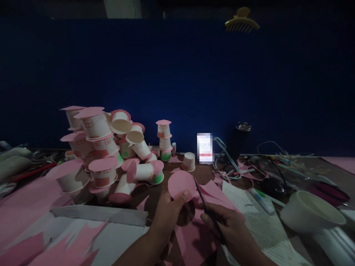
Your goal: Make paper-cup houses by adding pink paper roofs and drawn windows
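My left hand (169,212) pinches a round pink paper disc (181,183) and holds it up over the desk. My right hand (227,225) is closed on a pair of dark scissors (203,201), whose blades point up toward the right edge of the disc. Under both hands lies a sheet of pink paper (194,236) with cut edges. To the left rises a heap of white paper cups (111,155) with pink paper tops and drawn windows.
A stack of white cups (313,214) lies at the right. Printed sheets (255,221), a glue stick (260,201), cables (227,162), a dark flask (240,142) and a phone (205,148) lie behind. Pink scraps on a grey board (83,229) fill the front left. A blue wall stands behind.
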`<state>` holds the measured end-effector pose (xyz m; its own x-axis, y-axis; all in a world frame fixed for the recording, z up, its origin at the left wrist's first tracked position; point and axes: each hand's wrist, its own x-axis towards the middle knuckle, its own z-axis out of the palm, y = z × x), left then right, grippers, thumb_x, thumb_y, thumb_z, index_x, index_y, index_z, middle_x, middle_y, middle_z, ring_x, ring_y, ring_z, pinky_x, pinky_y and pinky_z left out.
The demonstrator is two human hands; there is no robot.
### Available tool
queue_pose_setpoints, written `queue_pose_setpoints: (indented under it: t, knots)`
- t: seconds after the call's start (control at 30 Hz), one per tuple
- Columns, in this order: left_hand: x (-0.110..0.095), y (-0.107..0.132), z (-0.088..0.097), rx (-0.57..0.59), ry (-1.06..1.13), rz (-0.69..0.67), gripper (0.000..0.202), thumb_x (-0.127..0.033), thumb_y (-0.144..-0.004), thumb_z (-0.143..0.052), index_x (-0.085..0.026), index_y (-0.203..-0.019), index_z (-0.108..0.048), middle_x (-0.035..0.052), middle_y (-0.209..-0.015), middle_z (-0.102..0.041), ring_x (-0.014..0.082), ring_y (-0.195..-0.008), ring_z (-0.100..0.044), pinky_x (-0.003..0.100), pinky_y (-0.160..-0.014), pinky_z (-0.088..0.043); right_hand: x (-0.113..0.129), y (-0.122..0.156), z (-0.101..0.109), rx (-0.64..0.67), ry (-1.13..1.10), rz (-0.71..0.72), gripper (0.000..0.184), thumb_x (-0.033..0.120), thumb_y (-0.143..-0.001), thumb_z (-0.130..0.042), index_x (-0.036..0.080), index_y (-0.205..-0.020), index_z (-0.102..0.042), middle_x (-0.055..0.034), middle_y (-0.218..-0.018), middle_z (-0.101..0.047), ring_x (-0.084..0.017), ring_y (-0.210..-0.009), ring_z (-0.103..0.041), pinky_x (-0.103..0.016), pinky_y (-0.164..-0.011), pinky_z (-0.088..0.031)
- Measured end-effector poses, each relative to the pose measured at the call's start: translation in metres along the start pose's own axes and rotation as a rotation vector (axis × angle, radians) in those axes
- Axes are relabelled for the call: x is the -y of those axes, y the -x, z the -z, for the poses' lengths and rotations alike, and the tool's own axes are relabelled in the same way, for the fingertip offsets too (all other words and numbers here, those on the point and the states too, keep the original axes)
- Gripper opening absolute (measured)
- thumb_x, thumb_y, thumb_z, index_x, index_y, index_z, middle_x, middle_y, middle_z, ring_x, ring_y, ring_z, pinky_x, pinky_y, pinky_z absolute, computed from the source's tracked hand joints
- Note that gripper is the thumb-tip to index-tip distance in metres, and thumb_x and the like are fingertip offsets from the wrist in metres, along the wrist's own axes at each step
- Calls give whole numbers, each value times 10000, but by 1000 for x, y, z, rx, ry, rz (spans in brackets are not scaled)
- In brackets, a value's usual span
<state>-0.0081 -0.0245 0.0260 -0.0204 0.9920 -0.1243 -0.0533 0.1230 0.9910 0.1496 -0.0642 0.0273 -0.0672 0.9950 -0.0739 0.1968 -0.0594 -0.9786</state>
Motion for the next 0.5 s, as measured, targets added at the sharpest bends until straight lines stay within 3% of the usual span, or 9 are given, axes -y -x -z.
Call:
queue_pose_setpoints:
  t: [0.2,0.5]
  knots:
    - [6,-2,3,90,-53,-21,350,-442,-711,-641,-106,-792,-696,64,-754,-695,204,-715,-606,263,-644,-448,4,-1,2,5,-12,32,420,459,-691,-693,193,-1015,-722,-1,-720,-664,-168,-702,-586,-223,-656,-486]
    - [1,0,1,67,-28,-22,381,-437,-690,-650,-100,-859,-705,94,-831,-718,255,-817,-630,319,-737,-472,5,0,2,-10,-38,38,375,431,-701,-695,208,-1000,-731,26,-602,-591,-140,-629,-545,-220,-646,-485]
